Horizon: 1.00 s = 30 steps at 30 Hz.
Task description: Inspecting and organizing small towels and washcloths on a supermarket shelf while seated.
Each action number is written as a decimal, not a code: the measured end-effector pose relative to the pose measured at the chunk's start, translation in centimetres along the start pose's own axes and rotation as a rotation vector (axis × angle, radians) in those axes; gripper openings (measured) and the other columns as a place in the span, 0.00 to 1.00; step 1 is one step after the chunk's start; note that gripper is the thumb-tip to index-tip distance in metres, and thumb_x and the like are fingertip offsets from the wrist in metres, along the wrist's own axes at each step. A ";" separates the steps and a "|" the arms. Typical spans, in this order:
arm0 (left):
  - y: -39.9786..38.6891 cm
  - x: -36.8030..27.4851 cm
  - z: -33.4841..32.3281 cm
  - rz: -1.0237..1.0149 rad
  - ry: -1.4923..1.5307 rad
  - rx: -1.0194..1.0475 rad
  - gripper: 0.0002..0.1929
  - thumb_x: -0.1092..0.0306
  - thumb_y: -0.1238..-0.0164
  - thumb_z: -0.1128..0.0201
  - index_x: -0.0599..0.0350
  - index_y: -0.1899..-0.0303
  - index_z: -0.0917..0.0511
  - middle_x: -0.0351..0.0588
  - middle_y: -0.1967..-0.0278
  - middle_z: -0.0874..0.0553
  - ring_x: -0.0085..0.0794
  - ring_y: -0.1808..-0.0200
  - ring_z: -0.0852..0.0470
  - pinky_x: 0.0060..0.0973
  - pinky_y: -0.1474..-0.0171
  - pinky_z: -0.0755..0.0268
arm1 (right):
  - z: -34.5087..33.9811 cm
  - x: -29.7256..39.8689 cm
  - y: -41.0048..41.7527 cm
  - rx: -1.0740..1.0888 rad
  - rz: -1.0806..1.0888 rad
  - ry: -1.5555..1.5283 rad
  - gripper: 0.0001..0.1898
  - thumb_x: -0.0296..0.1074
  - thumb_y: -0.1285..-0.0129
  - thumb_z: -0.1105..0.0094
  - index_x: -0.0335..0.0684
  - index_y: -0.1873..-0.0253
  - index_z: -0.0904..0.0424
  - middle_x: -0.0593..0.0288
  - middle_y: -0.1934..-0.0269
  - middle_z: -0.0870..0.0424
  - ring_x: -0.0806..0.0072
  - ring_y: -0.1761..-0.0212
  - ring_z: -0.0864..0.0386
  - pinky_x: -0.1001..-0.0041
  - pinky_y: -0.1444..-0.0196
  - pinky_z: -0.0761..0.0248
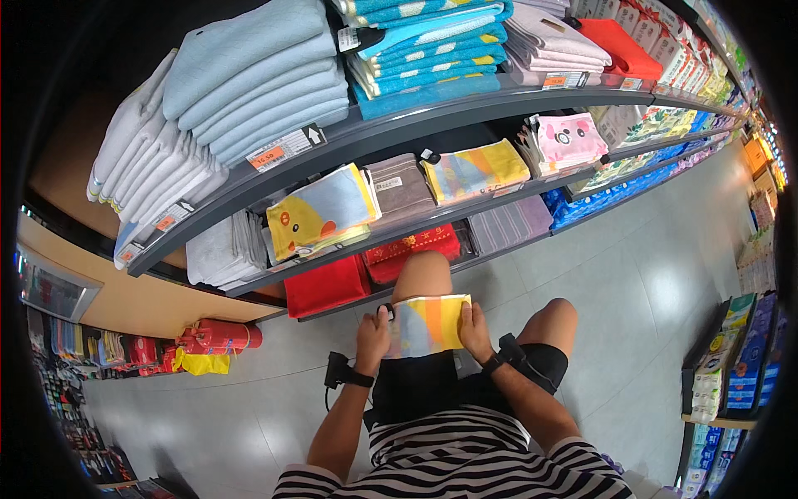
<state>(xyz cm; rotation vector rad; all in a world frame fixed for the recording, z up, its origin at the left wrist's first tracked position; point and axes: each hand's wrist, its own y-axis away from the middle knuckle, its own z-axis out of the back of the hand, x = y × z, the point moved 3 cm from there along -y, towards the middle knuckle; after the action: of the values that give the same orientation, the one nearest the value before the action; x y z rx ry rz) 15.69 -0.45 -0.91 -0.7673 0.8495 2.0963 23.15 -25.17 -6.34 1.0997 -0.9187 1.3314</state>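
A folded towel (430,327) in yellow, orange and pale blue lies across my lap, stretched between both hands. At its left edge my left hand (374,337) grips it, close to a small black tag. The right edge is pinched by my right hand (475,330). Ahead on the middle shelf are a yellow chick-face towel (321,212), a brown towel (399,184), a yellow and blue towel (479,169) like the held one, and a stack of pink face-print towels (570,140).
The upper shelf edge (374,128) juts out above, bearing stacked light blue towels (262,68). Red folded cloths (327,287) and a striped towel (511,223) sit on the lowest shelf. Red fire extinguishers (224,335) are at the left; a display rack (720,419) stands at the right.
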 end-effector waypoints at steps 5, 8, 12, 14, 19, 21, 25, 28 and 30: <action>2.0 -3.2 1.2 -0.275 0.091 -0.279 0.25 0.49 0.18 0.50 0.70 0.54 0.27 0.75 0.62 0.17 0.72 0.55 0.18 0.52 0.56 0.26 | 1.8 2.9 0.0 -0.028 0.031 0.080 0.19 0.43 0.18 0.58 0.31 0.56 0.30 0.38 0.69 0.23 0.49 0.67 0.24 0.59 0.61 0.30; 2.7 -3.3 2.5 -0.295 0.047 -0.282 0.19 0.55 0.17 0.49 0.67 0.54 0.27 0.69 0.65 0.16 0.68 0.61 0.17 0.50 0.62 0.28 | 2.8 5.1 0.4 0.006 0.019 0.134 0.18 0.43 0.17 0.57 0.32 0.57 0.29 0.41 0.70 0.23 0.57 0.69 0.23 0.61 0.63 0.30; 4.1 -3.2 3.5 -0.290 0.068 -0.291 0.20 0.55 0.17 0.50 0.69 0.52 0.27 0.68 0.66 0.18 0.63 0.62 0.17 0.47 0.61 0.28 | 2.8 7.0 0.9 -0.018 0.109 0.097 0.17 0.43 0.18 0.56 0.33 0.57 0.30 0.40 0.73 0.24 0.53 0.72 0.23 0.59 0.67 0.31; 4.1 -2.2 3.1 -0.252 0.092 -0.369 0.21 0.55 0.17 0.50 0.70 0.56 0.26 0.67 0.67 0.18 0.62 0.64 0.18 0.46 0.61 0.28 | 2.6 6.7 0.6 0.000 0.078 0.115 0.17 0.43 0.18 0.56 0.33 0.56 0.30 0.37 0.71 0.23 0.44 0.69 0.22 0.56 0.67 0.31; 2.0 1.2 0.7 -0.226 0.090 -0.353 0.21 0.53 0.16 0.51 0.68 0.57 0.26 0.67 0.67 0.19 0.64 0.62 0.19 0.47 0.60 0.28 | 0.8 4.3 0.2 0.016 0.062 0.164 0.16 0.42 0.19 0.53 0.33 0.56 0.30 0.34 0.70 0.20 0.33 0.64 0.20 0.50 0.67 0.29; 1.6 2.2 0.1 -0.151 0.097 -0.273 0.23 0.52 0.16 0.51 0.69 0.56 0.26 0.68 0.66 0.18 0.64 0.61 0.18 0.48 0.59 0.28 | 0.6 3.6 0.0 0.026 0.070 0.232 0.14 0.40 0.20 0.51 0.33 0.55 0.29 0.33 0.69 0.20 0.32 0.64 0.20 0.49 0.68 0.28; 1.2 2.2 -0.4 -0.182 0.072 -0.290 0.23 0.52 0.16 0.51 0.70 0.57 0.26 0.69 0.65 0.18 0.65 0.61 0.19 0.49 0.57 0.29 | 0.5 3.1 -0.5 0.075 0.085 0.277 0.14 0.40 0.21 0.51 0.32 0.54 0.29 0.34 0.68 0.19 0.33 0.63 0.19 0.49 0.65 0.27; 0.9 2.0 0.2 -0.196 0.078 -0.220 0.28 0.48 0.15 0.55 0.71 0.54 0.24 0.71 0.62 0.17 0.67 0.55 0.19 0.50 0.51 0.28 | 0.3 3.1 -1.2 0.016 -0.020 0.128 0.15 0.40 0.22 0.48 0.30 0.53 0.28 0.37 0.66 0.19 0.47 0.62 0.17 0.59 0.59 0.28; 0.1 2.6 0.2 -0.087 0.174 -0.088 0.36 0.40 0.16 0.62 0.74 0.51 0.22 0.76 0.56 0.16 0.69 0.46 0.20 0.51 0.42 0.29 | -0.5 0.6 -1.4 0.026 -0.127 0.106 0.18 0.43 0.22 0.49 0.28 0.54 0.27 0.36 0.66 0.19 0.48 0.61 0.17 0.60 0.57 0.27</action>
<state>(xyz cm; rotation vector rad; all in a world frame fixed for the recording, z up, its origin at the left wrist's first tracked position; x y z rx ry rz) 14.14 0.66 -2.69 -1.0278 0.8045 2.0224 24.55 -24.40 -6.00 1.0788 -0.7438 1.2877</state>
